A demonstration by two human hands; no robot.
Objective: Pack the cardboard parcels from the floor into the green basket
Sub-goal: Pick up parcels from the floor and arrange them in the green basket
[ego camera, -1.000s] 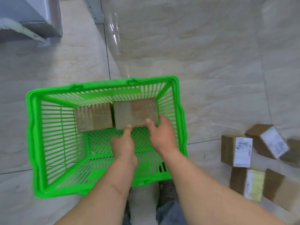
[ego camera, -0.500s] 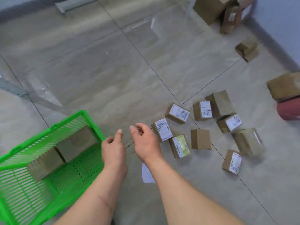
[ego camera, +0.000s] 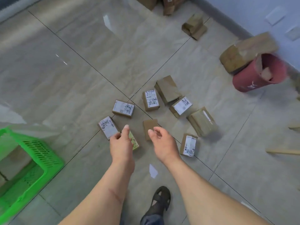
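- Compared with half a second earlier, the view is swung further right: less of the green basket is seen, now only its corner at the lower left edge, and the parcels on the floor are brought closer to the middle of the picture.
- Both hands are carried further from the basket and are now held over the cluster of parcels, where before they were just beside the basket's rim.
- The left hand is held open with fingers relaxed and nothing gripped; it hangs above a yellow-labelled parcel, which is partly hidden beneath it, with a white-labelled parcel just beside its fingertips.
- The right hand is held open, thumb and fingers loosely spread, nothing held; a plain brown parcel lies under its fingertips. Whether it is touched cannot be told.
- Further parcels are scattered on the tiled floor beyond and to the right of the hands, several with white labels facing up.
- Inside the green basket, brown cardboard is seen through the blurred mesh; how many parcels cannot be told.
- A red bucket stands tilted at the right, with a scrap of cardboard inside it and a large box leaning against it.
- A sandalled foot is seen at the bottom between the forearms.
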